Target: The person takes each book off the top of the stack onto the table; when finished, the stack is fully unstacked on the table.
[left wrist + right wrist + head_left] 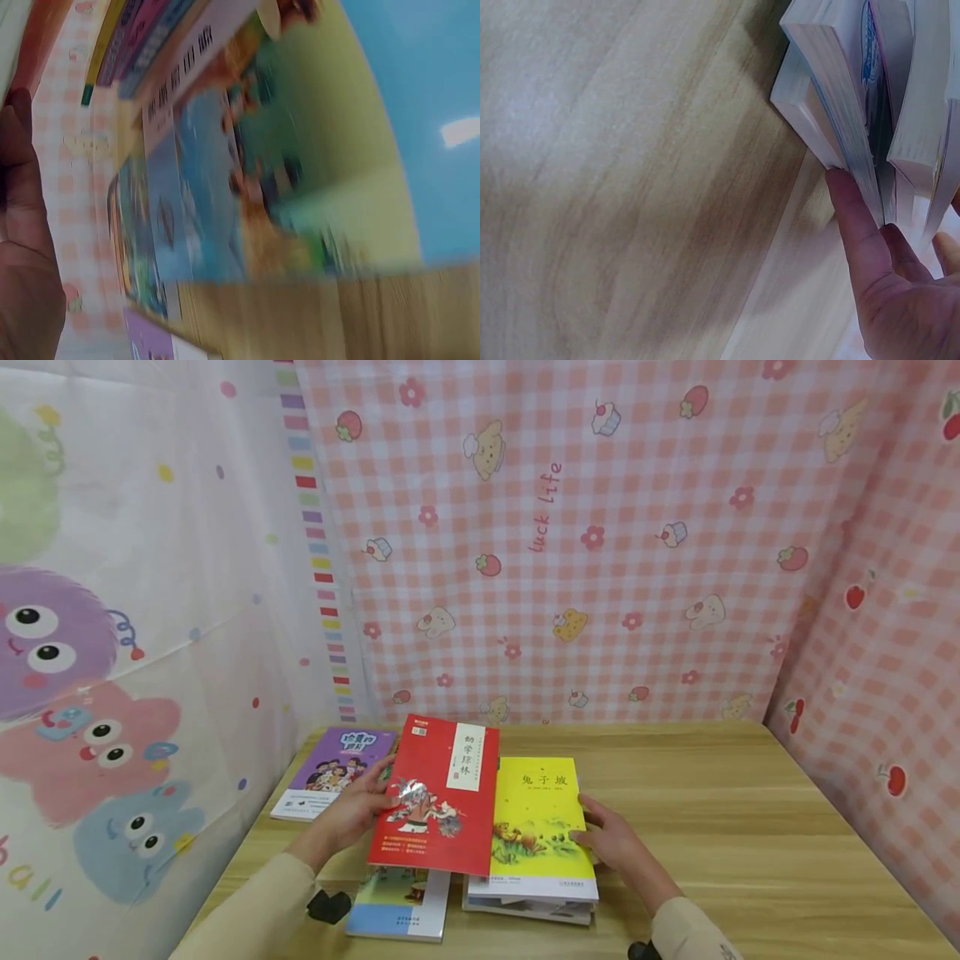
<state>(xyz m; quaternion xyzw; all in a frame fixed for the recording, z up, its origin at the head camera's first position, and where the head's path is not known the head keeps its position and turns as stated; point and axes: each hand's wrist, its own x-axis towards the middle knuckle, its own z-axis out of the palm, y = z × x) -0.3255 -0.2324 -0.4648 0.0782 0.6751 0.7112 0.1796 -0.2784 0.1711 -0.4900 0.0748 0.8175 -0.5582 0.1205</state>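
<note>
My left hand (351,814) grips a red book (442,768) by its left edge, thumb over the cover and fingers beneath. The red book is raised and overlaps the left side of a yellow book (540,818) in the head view. That yellow book tops an uneven stack of books (525,908). At the stack's right side, my right hand (611,837) touches the yellow cover's edge. From the right wrist, fairly straight fingers (855,217) press against the edges of the stacked books (825,82), which fan apart slightly.
Partly under the red book lies a picture book (397,914) with a blue lower strip. A purple book (341,768) rests at the back left of the wooden table (690,827). Patterned cloths (637,577) hang behind and at both sides.
</note>
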